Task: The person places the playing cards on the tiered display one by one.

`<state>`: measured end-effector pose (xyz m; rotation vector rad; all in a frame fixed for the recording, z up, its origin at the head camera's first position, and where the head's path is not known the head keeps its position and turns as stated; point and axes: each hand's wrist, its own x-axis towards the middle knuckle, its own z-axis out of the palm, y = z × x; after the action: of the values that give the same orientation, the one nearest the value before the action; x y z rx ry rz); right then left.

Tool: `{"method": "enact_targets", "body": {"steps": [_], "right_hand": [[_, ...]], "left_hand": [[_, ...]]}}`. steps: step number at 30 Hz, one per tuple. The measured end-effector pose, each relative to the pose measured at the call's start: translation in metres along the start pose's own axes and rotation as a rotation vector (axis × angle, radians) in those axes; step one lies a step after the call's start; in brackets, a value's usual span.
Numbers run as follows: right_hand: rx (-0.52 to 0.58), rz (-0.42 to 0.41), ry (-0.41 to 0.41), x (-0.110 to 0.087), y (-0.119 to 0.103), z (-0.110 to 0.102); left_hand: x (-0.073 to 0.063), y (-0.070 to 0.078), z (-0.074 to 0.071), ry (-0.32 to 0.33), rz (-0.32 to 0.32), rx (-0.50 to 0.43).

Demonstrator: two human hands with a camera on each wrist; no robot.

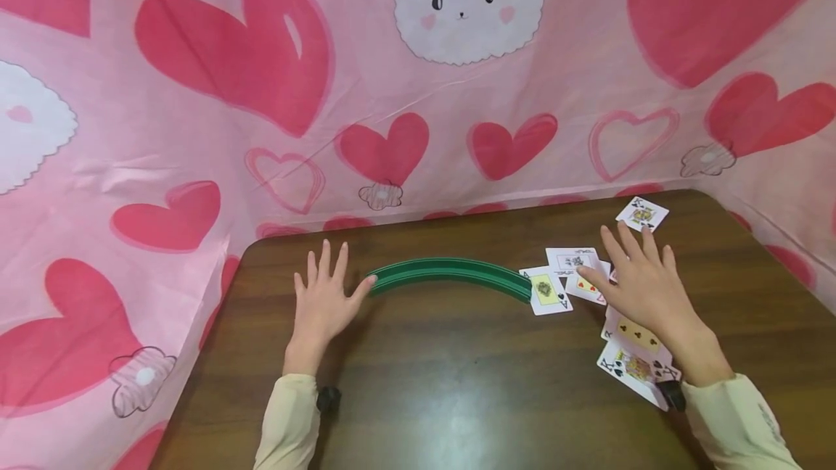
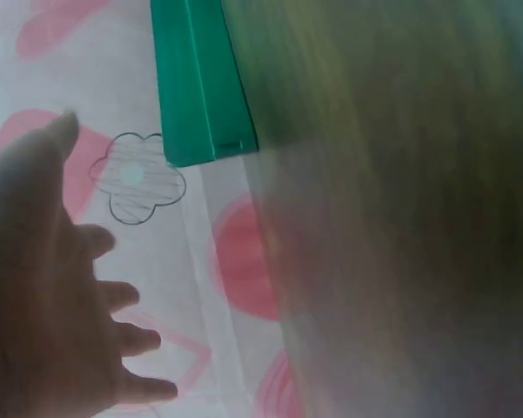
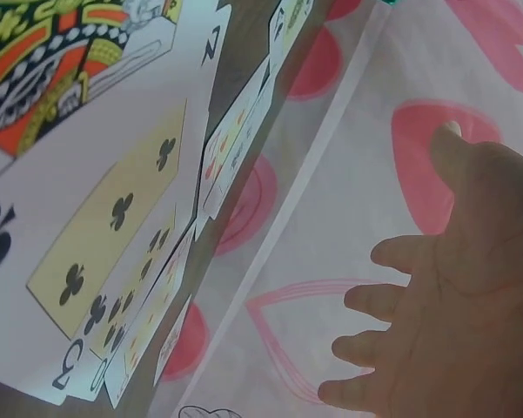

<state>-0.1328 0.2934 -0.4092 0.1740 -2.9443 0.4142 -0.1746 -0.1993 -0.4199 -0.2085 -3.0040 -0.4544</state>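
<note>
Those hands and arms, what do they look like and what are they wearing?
The left hand and right hand are bare, without gloves. Both sleeves are pale cream, the right one with faint grey marks. A small black object shows near each wrist.

Brown wood-grain table (image 1: 424, 390): curved green holder (image 1: 451, 268), overlapping playing cards (image 1: 586, 289) at right, lone king (image 1: 640, 215) near far edge.

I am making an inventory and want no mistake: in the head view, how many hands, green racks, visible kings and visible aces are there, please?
Left hand and right hand: 2
Green curved rack: 1
Upper king and lower king: 2
Visible ace: 1
Total: 6
</note>
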Motion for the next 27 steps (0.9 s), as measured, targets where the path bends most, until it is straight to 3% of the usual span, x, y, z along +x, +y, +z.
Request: {"method": "enact_targets", "body": {"steps": [6, 13, 21, 27], "right_hand": [[0.08, 0.007, -0.029, 0.001, -0.002, -0.006], [0.174, -0.012, 0.052, 0.003, -0.006, -0.01], [0.221, -0.013, 0.127, 0.006, -0.005, -0.015], [0.312, 0.001, 0.182, 0.005, -0.003, -0.021]], "left_hand": [[0.002, 0.001, 0.003, 0.061, 0.006, -0.204], [0.008, 0.004, 0.006, 0.065, 0.014, -0.605], [0.012, 0.005, 0.022, 0.019, -0.146, -0.97], [0.01, 0.0, 0.035, 0.022, -0.243, -1.103]]}}
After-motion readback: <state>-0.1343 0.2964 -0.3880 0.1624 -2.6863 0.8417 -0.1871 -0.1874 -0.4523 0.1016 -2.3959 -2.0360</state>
